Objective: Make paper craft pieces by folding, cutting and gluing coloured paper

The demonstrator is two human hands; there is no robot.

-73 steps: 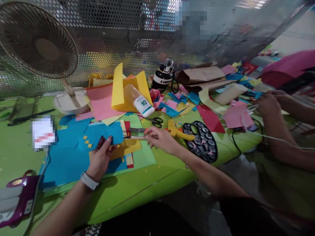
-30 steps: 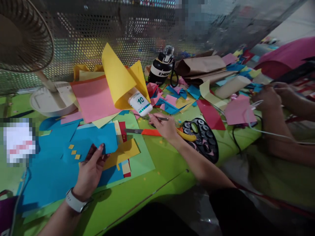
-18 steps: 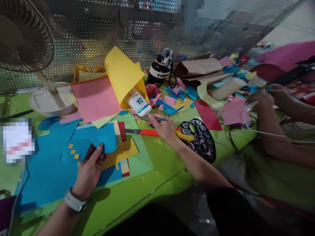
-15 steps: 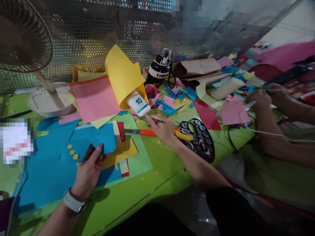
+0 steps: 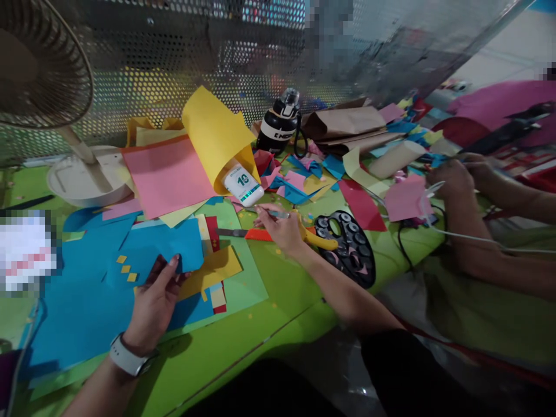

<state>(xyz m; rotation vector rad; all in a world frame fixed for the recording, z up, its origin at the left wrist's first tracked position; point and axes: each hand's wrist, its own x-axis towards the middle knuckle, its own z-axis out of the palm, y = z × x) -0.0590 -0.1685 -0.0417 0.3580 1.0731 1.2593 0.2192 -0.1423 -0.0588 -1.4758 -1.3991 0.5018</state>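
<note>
My left hand [image 5: 153, 302] pinches the lower edge of a blue paper piece [image 5: 163, 250] that carries a few small yellow squares [image 5: 125, 269]; it lies on larger blue sheets. My right hand [image 5: 280, 227] is closed on a thin metal tool, tweezers as far as I can tell [image 5: 269, 213], beside the white glue bottle [image 5: 241, 183]. A utility knife with an orange handle [image 5: 251, 234] lies just left of that hand. A yellow glue gun [image 5: 316, 238] lies right behind it.
A black paint palette [image 5: 347, 248] sits right of my right hand. A fan base [image 5: 82, 179] stands at the back left, a black bottle [image 5: 278, 124] at the back. Coloured paper scraps cover the green table [image 5: 243, 336]. Another person's hands [image 5: 456, 176] work at the right with a white cable.
My right hand left the knife, moved back toward the glue bottle and took up the thin metal tool. The left hand stayed holding the blue paper. The yellow sheet curled over.
</note>
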